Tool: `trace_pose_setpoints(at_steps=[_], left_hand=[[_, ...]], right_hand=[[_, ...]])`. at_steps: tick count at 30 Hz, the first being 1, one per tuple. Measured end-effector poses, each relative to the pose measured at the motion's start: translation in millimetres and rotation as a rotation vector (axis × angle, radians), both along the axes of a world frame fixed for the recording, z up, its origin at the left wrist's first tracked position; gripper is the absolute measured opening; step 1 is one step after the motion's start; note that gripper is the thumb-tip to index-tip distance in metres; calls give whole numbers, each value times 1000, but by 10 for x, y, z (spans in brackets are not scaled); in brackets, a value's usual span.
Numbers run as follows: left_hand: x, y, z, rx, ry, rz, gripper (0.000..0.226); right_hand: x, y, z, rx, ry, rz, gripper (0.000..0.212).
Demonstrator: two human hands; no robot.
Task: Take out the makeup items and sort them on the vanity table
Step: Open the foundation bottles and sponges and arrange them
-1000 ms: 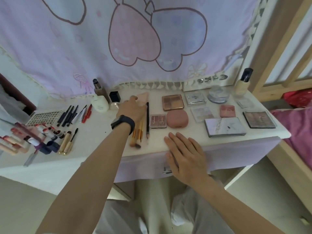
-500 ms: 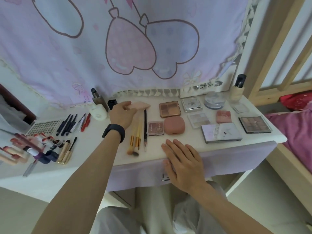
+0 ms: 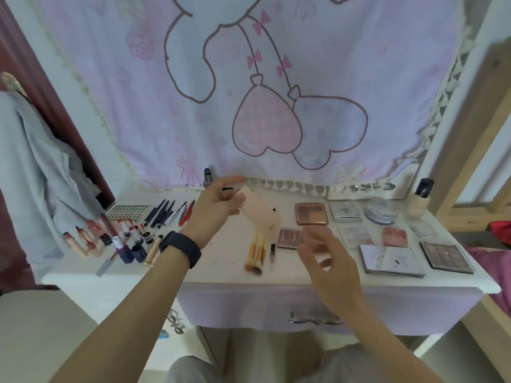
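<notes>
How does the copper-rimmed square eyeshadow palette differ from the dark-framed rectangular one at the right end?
The copper-rimmed square eyeshadow palette shows few large pans; the dark-framed rectangular palette shows many small ones. The copper one lies toward the back, the dark one near the front edge. Both lie flat.

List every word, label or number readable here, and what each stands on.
Nothing reads with certainty.
Small pink palette: cursive script on lid, blurred.
Silver compact: dark print, too small.
White strip at back: dark marks, unreadable.
Peach packet in left hand: tiny mark, blurred.
</notes>
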State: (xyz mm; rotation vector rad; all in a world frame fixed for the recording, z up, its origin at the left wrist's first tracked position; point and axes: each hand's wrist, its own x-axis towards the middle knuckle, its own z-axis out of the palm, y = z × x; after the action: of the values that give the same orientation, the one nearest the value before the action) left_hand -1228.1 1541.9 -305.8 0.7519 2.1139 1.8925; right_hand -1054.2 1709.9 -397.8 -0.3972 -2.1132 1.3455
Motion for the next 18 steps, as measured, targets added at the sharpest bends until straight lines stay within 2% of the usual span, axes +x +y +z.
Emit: trace_pose_setpoints(at_steps=[2, 5, 9, 11, 13, 16, 18], left_hand=[[116, -64, 47, -21, -25, -99, 32], [256, -98, 19, 29, -70, -156, 30], [426, -134, -154, 114, -164, -42, 31], [500, -151, -278, 42, -176, -37, 30], [541, -180, -382, -22, -163, -40, 24], [557, -228, -416, -52, -126, -30, 18], [541, -269, -420, -178, -3, -18, 18]], right_hand=[[-165, 2, 254, -172, -108, 123, 37], [-288, -68, 425, -190, -190, 268, 24], [-284, -188, 389, -287, -98, 249, 19], [-270, -228, 342, -364, -85, 235, 18], [-261, -269, 311, -407, -151, 257, 16], [-298, -275, 312, -297, -264, 252, 22], [-359, -266, 407, -182, -258, 174, 30]])
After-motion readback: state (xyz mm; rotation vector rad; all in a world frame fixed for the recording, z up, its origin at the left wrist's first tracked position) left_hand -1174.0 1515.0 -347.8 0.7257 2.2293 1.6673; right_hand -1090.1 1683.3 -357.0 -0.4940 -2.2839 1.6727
